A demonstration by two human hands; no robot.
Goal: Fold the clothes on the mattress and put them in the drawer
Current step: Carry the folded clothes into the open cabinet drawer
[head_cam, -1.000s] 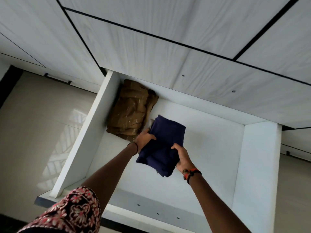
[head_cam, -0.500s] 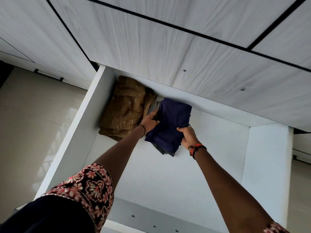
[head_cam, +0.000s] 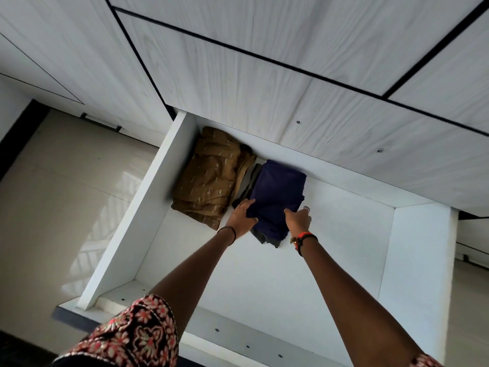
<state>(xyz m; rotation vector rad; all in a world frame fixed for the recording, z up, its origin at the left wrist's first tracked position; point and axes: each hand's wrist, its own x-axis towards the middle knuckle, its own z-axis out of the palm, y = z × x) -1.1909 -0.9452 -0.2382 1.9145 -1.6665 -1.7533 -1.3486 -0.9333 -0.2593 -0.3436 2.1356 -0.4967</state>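
The navy cloth [head_cam: 277, 197] lies folded toward the back of the drawer [head_cam: 148, 207], just beside a folded brown garment [head_cam: 211, 178] that fills the back left corner. From my seat I cannot tell whether the two touch along their facing edges. A grey-green layer [head_cam: 264, 238] pokes out under the navy at the near corner and along its left side, so I judge this is a stack of two pieces and not one.

The left hand [head_cam: 242, 217] grips the stack's near left edge, fingers over the top. The right hand [head_cam: 299, 221] grips the near right edge, thumb on the fabric and fingers round the side. I cannot tell whether the stack rests fully on the drawer bottom.

The step in hand, as I read it, is setting the stack down. To do it well I would lower the back edge first and square it against the brown garment. Then I would slide both hands out flat and low, so the top fold does not drag open and the lower piece stays tucked. A light press on top before letting go should settle it.

Above the drawer runs the pale cabinet front [head_cam: 264, 102]. The glossy floor [head_cam: 66, 194] lies to the left.
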